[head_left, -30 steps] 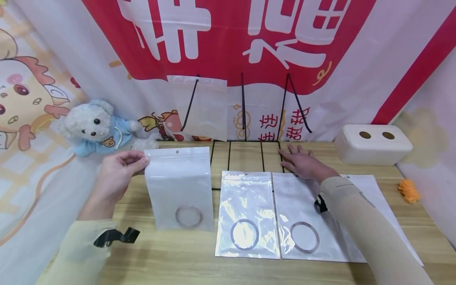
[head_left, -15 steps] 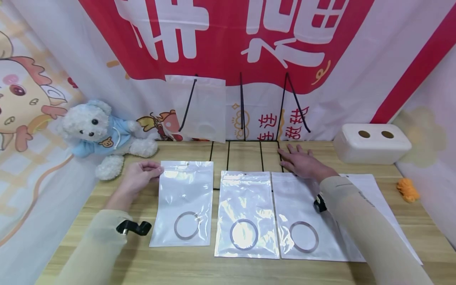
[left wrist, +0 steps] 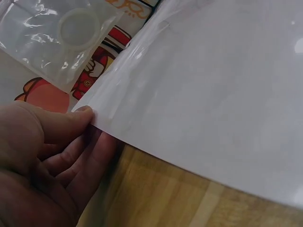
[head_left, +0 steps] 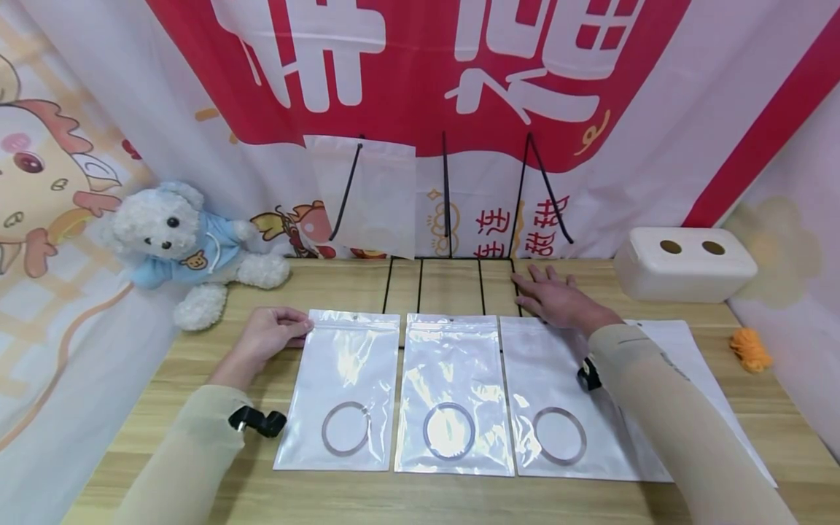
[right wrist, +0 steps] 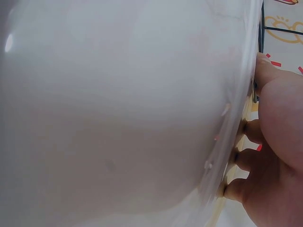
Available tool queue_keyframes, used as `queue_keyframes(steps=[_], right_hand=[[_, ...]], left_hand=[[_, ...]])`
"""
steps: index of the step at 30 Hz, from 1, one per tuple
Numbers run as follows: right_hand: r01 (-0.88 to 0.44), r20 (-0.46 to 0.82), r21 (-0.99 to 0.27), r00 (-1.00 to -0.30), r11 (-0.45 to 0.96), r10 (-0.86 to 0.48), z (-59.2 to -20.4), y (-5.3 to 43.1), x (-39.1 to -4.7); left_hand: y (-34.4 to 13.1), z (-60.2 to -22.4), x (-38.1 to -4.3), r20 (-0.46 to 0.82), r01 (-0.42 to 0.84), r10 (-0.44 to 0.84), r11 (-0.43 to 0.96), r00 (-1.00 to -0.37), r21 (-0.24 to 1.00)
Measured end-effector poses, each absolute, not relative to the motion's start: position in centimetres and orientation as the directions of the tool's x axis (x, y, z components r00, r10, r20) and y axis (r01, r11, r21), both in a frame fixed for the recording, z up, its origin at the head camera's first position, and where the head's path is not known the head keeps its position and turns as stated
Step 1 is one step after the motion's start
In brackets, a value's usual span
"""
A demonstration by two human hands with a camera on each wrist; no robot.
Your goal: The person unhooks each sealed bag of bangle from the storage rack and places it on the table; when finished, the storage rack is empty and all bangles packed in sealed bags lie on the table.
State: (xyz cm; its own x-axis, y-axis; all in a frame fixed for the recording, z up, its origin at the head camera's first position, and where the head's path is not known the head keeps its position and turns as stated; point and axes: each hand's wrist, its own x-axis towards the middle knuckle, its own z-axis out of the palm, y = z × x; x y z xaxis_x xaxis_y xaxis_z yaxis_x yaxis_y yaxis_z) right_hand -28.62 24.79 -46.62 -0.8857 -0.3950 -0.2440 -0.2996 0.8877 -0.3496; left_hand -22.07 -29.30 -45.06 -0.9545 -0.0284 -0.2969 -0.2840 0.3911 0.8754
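My left hand [head_left: 272, 337] pinches the upper left corner of a white zip-lock bag [head_left: 351, 364], with the thumb [left wrist: 71, 120] on top in the left wrist view. That bag lies flat and shows a ring-shaped outline near its bottom. Close beside it are a second such bag [head_left: 449, 364] and a third [head_left: 531, 372]. A further bag [head_left: 676, 350] lies partly behind my right forearm. My right hand [head_left: 558, 297] rests with spread fingers just above the third bag's top edge, by the black wire rack [head_left: 483, 288].
A clear zip-lock bag [head_left: 383, 197] hangs on the rack's left hook. Black hooks [head_left: 447, 197] stand to its right. Behind the table [head_left: 367, 499] sits a plush bear [head_left: 190, 240] at left. A white box with two holes [head_left: 685, 273] and an orange pompom [head_left: 750, 350] are at right.
My left hand has lowered the raised bag onto the table, then shifted it right and nearer, in line with the second bag. My right hand has stayed put.
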Motion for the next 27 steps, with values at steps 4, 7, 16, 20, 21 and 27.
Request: queue_keyframes(steps=[4,7,16,20,21,27], right_hand=[[-0.311,-0.236,-0.348,-0.884,0.885,-0.403,-46.6,24.8,-28.5],[-0.307,-0.237,-0.349,-0.885,0.885,-0.4,-46.4,24.8,-28.5],[-0.298,-0.25,-0.347,-0.885,0.889,-0.394,-46.3,24.7,-28.5],[-0.296,-0.248,-0.348,-0.886,0.89,-0.392,-46.3,24.8,-28.5],[-0.295,-0.247,-0.346,-0.887,0.89,-0.39,-46.4,24.8,-28.5],[-0.299,-0.239,-0.348,-0.888,0.889,-0.392,-46.3,24.7,-28.4]], left_hand=[[-29.1,-45.3,-22.2,-0.315,-0.307,-0.051,0.417,-0.948,0.856],[-28.9,-45.3,-22.3,-0.321,-0.324,-0.086,0.444,-0.943,0.835],[-28.0,-45.4,-22.4,-0.294,-0.319,-0.128,0.465,-0.947,0.826],[-27.7,-45.4,-22.5,-0.285,-0.317,-0.141,0.474,-0.948,0.822],[-27.7,-45.4,-22.5,-0.284,-0.318,-0.143,0.475,-0.948,0.821],[-27.7,-45.2,-22.6,-0.303,-0.331,-0.137,0.486,-0.943,0.809]])
